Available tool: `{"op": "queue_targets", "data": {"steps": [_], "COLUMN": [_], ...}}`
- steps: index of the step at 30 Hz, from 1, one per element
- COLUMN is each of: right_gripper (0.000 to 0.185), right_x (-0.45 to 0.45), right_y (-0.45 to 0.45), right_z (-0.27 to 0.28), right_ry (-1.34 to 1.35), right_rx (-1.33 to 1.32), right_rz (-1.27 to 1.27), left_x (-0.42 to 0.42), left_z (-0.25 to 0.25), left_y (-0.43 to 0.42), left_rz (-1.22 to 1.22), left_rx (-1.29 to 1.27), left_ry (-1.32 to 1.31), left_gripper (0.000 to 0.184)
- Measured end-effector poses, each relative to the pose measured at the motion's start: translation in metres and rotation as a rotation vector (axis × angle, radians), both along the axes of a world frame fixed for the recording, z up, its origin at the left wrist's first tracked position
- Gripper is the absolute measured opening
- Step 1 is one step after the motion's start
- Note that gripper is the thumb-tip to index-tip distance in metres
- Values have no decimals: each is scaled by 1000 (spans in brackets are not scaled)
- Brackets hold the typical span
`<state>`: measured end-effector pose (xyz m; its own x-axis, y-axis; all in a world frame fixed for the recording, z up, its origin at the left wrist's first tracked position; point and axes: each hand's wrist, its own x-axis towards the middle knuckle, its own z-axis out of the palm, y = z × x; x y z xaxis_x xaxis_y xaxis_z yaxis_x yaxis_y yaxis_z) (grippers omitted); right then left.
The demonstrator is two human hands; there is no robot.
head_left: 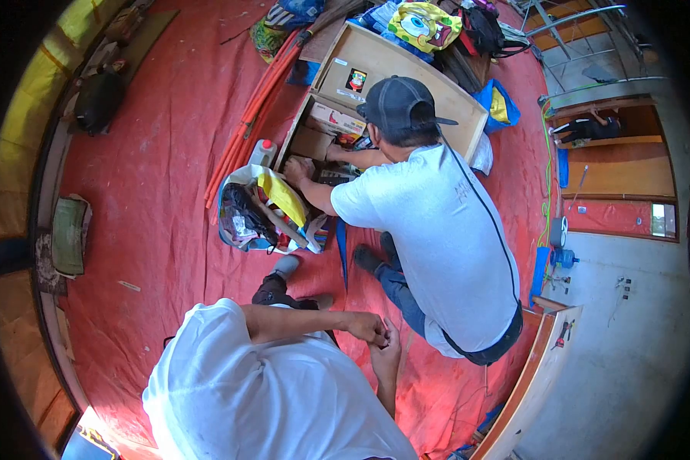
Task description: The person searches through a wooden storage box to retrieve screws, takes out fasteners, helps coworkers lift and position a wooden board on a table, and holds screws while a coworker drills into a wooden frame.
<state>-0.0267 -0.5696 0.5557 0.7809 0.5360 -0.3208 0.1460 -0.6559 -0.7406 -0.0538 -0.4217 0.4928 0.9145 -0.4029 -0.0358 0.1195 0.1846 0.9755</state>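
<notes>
In front of my white shirt, my left hand (369, 328) and my right hand (386, 354) meet, fingers closed and pressed together. A small reddish sliver (386, 324) shows between the fingertips, too small to name. Ahead of me a co-worker in a grey-white T-shirt (437, 203) and dark cap crouches over an open wooden box (287, 146). Both of that person's hands reach inside it, among cartons such as a white-and-red box (336, 120). Near my feet stands a bag (234, 239) stuffed with mixed items, beside a white jug with a red cap (263, 153).
Red sheeting (161, 169) covers the floor. Long orange tubes (241, 142) lie left of the wooden box. Bags, including a yellow cartoon-face one (425, 24), are piled behind it. To the right, a wooden board edge (525, 383) and a green cable (547, 184) run along the floor.
</notes>
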Motion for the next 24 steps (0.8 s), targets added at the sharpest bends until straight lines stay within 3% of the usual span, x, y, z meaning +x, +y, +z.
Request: {"op": "queue_targets", "data": {"steps": [6, 12, 18, 24], "right_gripper": [57, 57, 39, 24], "right_x": [-1, 0, -4, -4], "right_y": [0, 3, 15, 5], "right_z": [2, 5, 13, 3], "right_ry": [-31, 11, 1, -48], "right_rx": [-28, -19, -65, -192], "right_rz": [7, 33, 36, 65], "left_x": [2, -1, -2, -1], "left_z": [-1, -1, 2, -23], "left_y": [-1, 0, 5, -12], "left_rz": [3, -32, -17, -26], "left_rx": [87, -39, 35, -175], "left_ry": [-5, -21, 0, 24], "left_gripper": [35, 33, 34, 29]}}
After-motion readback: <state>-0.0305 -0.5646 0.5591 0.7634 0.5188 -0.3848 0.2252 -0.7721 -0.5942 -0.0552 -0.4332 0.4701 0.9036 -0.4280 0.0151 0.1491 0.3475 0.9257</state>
